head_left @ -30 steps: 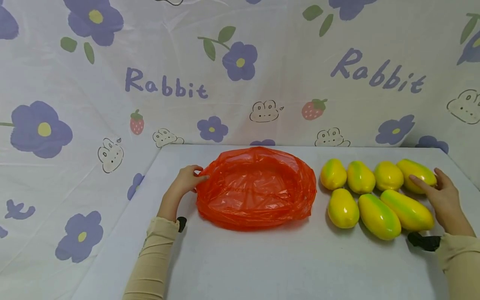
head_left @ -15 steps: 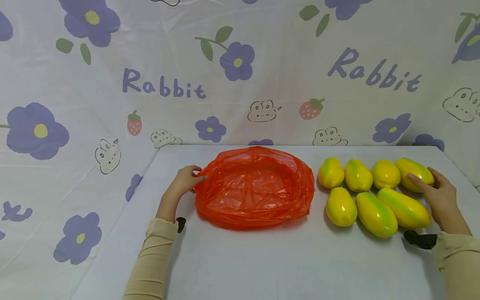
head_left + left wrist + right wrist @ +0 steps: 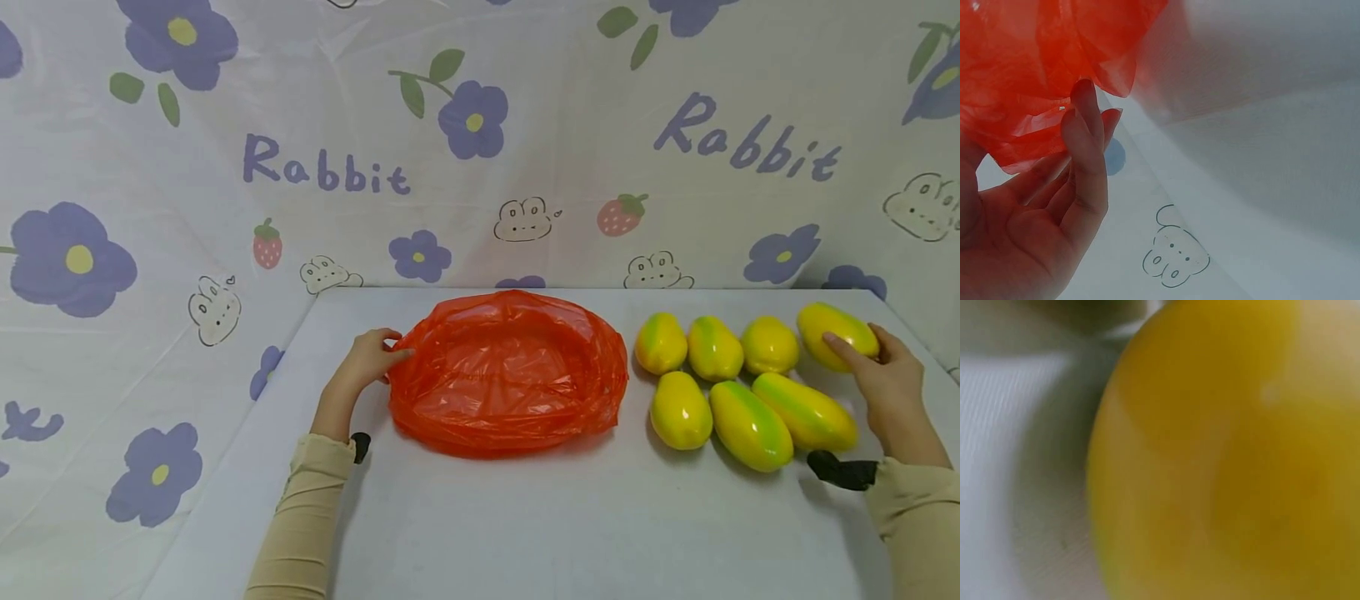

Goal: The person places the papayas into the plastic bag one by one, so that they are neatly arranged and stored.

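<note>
Gripping a glossy, oval yellow-green fruit is the right hand — the left hand pinches a crumpled, translucent red plastic bag at left.

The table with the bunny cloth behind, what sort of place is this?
Probably an indoor spot set up for filming: a pale table, a rabbit-and-flower cloth behind it, and shiny yellow fruits, mostly in rows.

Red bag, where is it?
In the head view, the red bag sits on the table, left of the yellow fruits, the left hand at its left edge.
</note>
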### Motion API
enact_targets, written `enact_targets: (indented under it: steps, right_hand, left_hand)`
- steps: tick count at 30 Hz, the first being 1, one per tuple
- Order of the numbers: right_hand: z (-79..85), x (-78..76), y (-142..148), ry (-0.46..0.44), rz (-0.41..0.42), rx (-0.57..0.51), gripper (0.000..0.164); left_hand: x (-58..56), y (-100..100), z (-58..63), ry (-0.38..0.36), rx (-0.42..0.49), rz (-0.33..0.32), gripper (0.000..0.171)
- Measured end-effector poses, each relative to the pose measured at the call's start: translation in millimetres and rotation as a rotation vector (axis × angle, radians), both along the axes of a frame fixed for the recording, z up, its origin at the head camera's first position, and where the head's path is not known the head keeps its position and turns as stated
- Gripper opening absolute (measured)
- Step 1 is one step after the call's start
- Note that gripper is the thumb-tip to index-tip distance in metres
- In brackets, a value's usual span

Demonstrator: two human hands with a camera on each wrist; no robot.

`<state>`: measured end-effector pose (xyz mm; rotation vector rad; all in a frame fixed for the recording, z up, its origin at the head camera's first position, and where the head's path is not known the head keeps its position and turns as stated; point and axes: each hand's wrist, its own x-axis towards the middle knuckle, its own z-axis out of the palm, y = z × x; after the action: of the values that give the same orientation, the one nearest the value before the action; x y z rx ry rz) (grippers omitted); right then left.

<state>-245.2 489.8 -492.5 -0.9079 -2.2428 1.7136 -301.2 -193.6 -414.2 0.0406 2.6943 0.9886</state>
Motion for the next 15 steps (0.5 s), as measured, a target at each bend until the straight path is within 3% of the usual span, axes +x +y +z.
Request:
enact_targets:
  steps: [8,15]
  right_hand:
    - [40.1,14.5,-37,0.001,-0.017,-0.016,0.101]
    - [76.4,23.5,-69,0.02,-0.008,-0.108,0.103]
  left_hand:
    - [2.1,0,-0.1,0.009,0.0,-0.001,0.057]
    - [1.0,1,-0.9,0.007,0.002,0.002,0.057]
